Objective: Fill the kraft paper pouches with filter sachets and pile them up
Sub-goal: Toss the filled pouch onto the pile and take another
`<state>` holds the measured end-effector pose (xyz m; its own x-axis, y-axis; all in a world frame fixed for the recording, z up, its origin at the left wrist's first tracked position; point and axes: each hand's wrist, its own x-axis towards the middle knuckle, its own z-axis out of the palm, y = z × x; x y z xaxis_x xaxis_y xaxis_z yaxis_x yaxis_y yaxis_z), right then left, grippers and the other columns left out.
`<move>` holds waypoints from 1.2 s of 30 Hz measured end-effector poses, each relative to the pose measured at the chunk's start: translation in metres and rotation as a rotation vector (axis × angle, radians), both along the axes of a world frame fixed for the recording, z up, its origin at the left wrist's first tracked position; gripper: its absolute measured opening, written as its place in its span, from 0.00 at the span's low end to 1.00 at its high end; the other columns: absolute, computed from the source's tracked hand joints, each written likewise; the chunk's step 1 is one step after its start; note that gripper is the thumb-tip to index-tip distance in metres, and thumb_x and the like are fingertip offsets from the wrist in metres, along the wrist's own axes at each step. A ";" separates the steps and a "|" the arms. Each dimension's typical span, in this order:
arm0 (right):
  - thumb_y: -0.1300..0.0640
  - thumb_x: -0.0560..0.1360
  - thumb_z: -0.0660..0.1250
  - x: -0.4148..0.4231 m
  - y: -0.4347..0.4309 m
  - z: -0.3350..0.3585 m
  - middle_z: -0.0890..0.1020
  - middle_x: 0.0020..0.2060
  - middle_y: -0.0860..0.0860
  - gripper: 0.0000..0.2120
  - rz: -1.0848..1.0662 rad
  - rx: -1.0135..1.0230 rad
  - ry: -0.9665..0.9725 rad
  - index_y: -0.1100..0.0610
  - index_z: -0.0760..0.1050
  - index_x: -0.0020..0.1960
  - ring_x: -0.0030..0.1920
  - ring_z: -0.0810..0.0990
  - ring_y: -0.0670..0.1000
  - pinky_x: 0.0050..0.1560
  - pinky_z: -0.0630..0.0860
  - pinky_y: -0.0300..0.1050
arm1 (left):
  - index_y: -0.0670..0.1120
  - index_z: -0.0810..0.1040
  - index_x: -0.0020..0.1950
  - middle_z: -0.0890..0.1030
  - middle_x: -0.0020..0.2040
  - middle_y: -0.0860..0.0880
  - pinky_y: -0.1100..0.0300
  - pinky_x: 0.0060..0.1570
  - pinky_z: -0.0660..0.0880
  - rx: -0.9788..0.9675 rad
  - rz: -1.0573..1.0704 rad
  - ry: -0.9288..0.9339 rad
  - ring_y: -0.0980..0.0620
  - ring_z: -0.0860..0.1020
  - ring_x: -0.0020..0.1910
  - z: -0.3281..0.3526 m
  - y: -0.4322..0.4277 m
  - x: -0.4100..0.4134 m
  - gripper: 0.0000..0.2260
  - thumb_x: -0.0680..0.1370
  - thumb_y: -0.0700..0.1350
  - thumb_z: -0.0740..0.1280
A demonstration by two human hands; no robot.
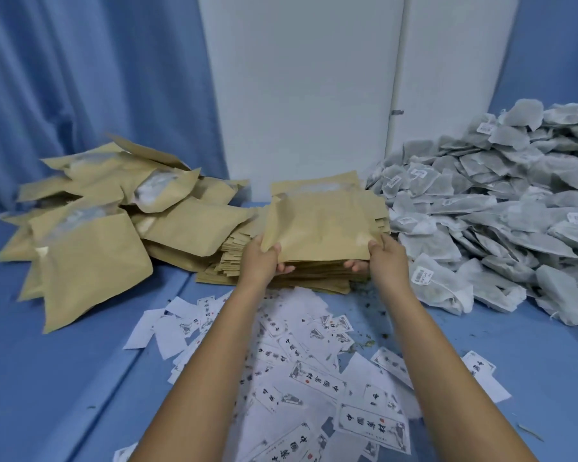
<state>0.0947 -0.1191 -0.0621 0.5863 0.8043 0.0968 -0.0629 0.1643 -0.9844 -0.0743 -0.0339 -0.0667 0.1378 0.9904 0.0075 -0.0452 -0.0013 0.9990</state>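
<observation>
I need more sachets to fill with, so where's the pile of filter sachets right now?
In the head view the filter sachets lie heaped at the right, beside the flat pouch stack and the right hand.

On the blue table (80, 378) lie filled pouches (94, 258) at left, a stack of flat pouches (314, 282) in the middle, sachets (498, 208) heaped at right. Printed labels (301, 371) and crumbs (371, 341) litter the near side.

This is a small hand-packing workroom. Heaps of kraft pouches (90, 248), filter sachets (498, 201) and printed labels (314, 378) cover a blue table (47, 378), backed by blue curtains (80, 78).
</observation>
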 end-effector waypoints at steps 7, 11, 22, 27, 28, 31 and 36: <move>0.67 0.82 0.49 -0.078 0.039 0.013 0.78 0.49 0.60 0.14 0.108 0.016 0.232 0.65 0.67 0.65 0.23 0.80 0.51 0.21 0.72 0.35 | 0.44 0.61 0.75 0.70 0.61 0.40 0.59 0.30 0.80 -0.041 0.128 -0.023 0.56 0.68 0.21 0.027 0.018 -0.088 0.21 0.83 0.35 0.55; 0.67 0.82 0.50 -0.146 0.061 0.009 0.80 0.40 0.57 0.13 0.187 0.023 0.270 0.60 0.72 0.58 0.25 0.79 0.52 0.22 0.72 0.37 | 0.43 0.66 0.72 0.73 0.48 0.41 0.63 0.25 0.77 0.024 0.214 -0.062 0.49 0.70 0.27 0.028 0.020 -0.159 0.18 0.83 0.34 0.51; 0.64 0.80 0.61 -0.297 0.137 0.045 0.69 0.67 0.68 0.21 0.794 -0.018 0.647 0.71 0.62 0.70 0.65 0.74 0.62 0.67 0.71 0.49 | 0.44 0.63 0.72 0.66 0.67 0.41 0.46 0.53 0.78 -0.141 0.166 -0.294 0.40 0.80 0.54 0.056 0.020 -0.310 0.23 0.79 0.45 0.66; 0.70 0.79 0.57 -0.280 0.125 0.013 0.78 0.54 0.69 0.11 0.675 -0.154 0.295 0.72 0.73 0.58 0.35 0.82 0.54 0.35 0.80 0.36 | 0.40 0.73 0.58 0.79 0.53 0.41 0.51 0.44 0.80 -0.230 0.071 0.047 0.45 0.81 0.46 0.029 0.022 -0.268 0.09 0.81 0.44 0.63; 0.71 0.78 0.57 -0.272 0.124 0.007 0.79 0.52 0.68 0.10 0.627 -0.155 0.118 0.72 0.75 0.55 0.33 0.81 0.52 0.33 0.78 0.33 | 0.41 0.74 0.56 0.81 0.50 0.42 0.51 0.45 0.79 -0.228 0.027 0.086 0.45 0.82 0.45 0.026 0.021 -0.253 0.08 0.81 0.45 0.62; 0.69 0.74 0.59 -0.231 0.122 -0.006 0.82 0.52 0.60 0.13 0.374 -0.143 -0.550 0.65 0.80 0.53 0.49 0.80 0.54 0.44 0.72 0.36 | 0.39 0.77 0.56 0.82 0.48 0.45 0.54 0.43 0.79 -0.177 -0.101 0.255 0.49 0.82 0.43 0.018 0.022 -0.204 0.10 0.81 0.45 0.63; 0.53 0.77 0.60 -0.111 0.129 -0.024 0.54 0.76 0.63 0.30 -0.066 -0.536 -1.365 0.62 0.57 0.76 0.77 0.49 0.61 0.76 0.45 0.55 | 0.44 0.75 0.52 0.80 0.50 0.47 0.61 0.35 0.78 -0.122 -0.244 0.392 0.55 0.81 0.34 0.012 0.022 -0.130 0.04 0.80 0.42 0.64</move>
